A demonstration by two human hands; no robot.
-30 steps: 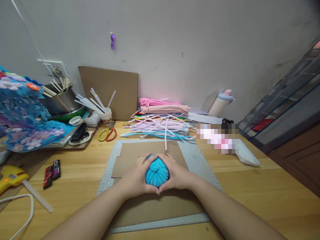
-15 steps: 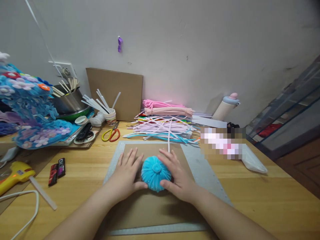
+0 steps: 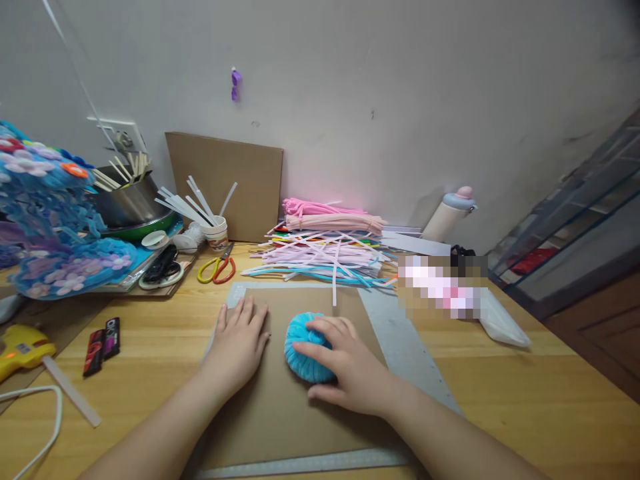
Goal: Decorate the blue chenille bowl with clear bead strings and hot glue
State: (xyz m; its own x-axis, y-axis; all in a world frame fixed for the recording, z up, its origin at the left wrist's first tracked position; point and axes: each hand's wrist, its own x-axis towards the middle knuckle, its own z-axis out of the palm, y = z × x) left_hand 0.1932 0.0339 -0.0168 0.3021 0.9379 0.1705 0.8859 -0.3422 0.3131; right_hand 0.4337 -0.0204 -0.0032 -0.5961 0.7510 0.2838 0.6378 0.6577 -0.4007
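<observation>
A round, ribbed ball of blue pipe cleaners [image 3: 299, 359] sits on a sheet of brown cardboard [image 3: 280, 423], which lies over a grey cutting mat [image 3: 410, 340]. My right hand [image 3: 350, 365] is curled over the ball's right side, fingers across its top and the thumb low at the near side; the palm hides part of it. Left of the ball, my left hand [image 3: 239, 341] lies flat at the cardboard's left edge, fingers spread and nothing in them.
Behind the mat are stacked pipe cleaners [image 3: 325, 253], with scissors [image 3: 217, 269] to their left. A yellow glue gun [image 3: 25, 350] and two small packets [image 3: 103, 347] lie at left, near a blue flowered craft piece [image 3: 65, 260]. A bottle [image 3: 445, 217] stands back right.
My left hand has come off the ball and moved left onto the cardboard. My right hand has shifted over the ball, covering more of its top. The view has turned slightly.
</observation>
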